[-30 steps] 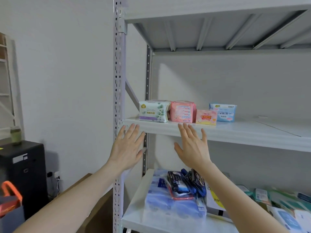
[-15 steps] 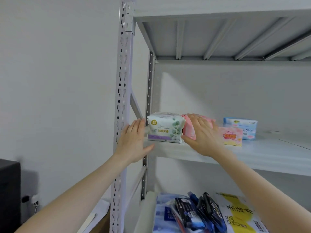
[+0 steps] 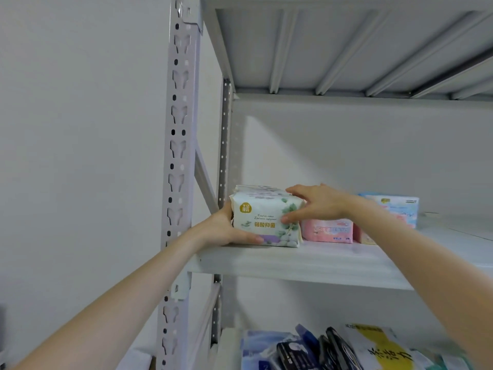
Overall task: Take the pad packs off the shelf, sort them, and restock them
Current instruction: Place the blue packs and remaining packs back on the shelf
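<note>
A white pad pack with green leaves (image 3: 262,218) stands at the left end of the grey shelf (image 3: 306,260). My left hand (image 3: 226,228) grips its left side, thumb along the bottom front edge. My right hand (image 3: 317,204) holds its right end, fingers over the top and thumb on the front. To the right a pink pack (image 3: 326,231) sits on the shelf, then a smaller pink pack (image 3: 364,236) mostly hidden by my right forearm. A light blue pack (image 3: 400,206) stands further back on the right.
The perforated grey upright (image 3: 177,166) and a diagonal brace stand just left of the packs. Another shelf board hangs overhead. The lower shelf holds several blue, black and yellow-white packages (image 3: 333,348). A white wall closes the back and left.
Both hands have closed in on the white leaf pack: the left moved right against its side, the right shifted left from the pink pack onto its right end. The camera came closer.
</note>
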